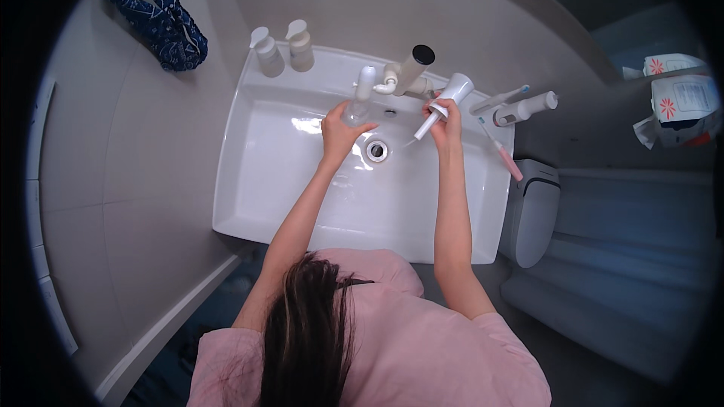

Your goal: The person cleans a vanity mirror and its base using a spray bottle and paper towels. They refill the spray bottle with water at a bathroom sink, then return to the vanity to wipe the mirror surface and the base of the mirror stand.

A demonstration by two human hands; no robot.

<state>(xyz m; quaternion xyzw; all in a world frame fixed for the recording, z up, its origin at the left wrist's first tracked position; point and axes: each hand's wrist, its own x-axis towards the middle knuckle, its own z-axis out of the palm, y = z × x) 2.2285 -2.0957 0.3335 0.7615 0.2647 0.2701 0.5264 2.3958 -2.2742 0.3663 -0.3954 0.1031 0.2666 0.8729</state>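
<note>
My left hand (pixel 339 134) grips a clear bottle-like container (pixel 357 110) with a whitish, rounded top, upright over the white washbasin (pixel 254 181). Its top is beside the spout of the beige tap (pixel 404 76), which has a black cap. In my right hand (pixel 447 124) is a white plastic piece (pixel 455 87) with a flared end and a narrow stem. The stem slants down towards the metal drain (pixel 377 151). A faint thin streak shows near the stem's tip; I cannot tell whether it is water. My fingers partly cover both held things.
Two pump bottles (pixel 267 53) stand on the basin's back left ledge. At the right are a white handheld device (pixel 526 109), a white toothbrush (pixel 500 100) and a pink-handled toothbrush (pixel 510 163). A toilet (pixel 537 215) is beyond. A navy patterned fabric band (pixel 169 28) hangs at upper left.
</note>
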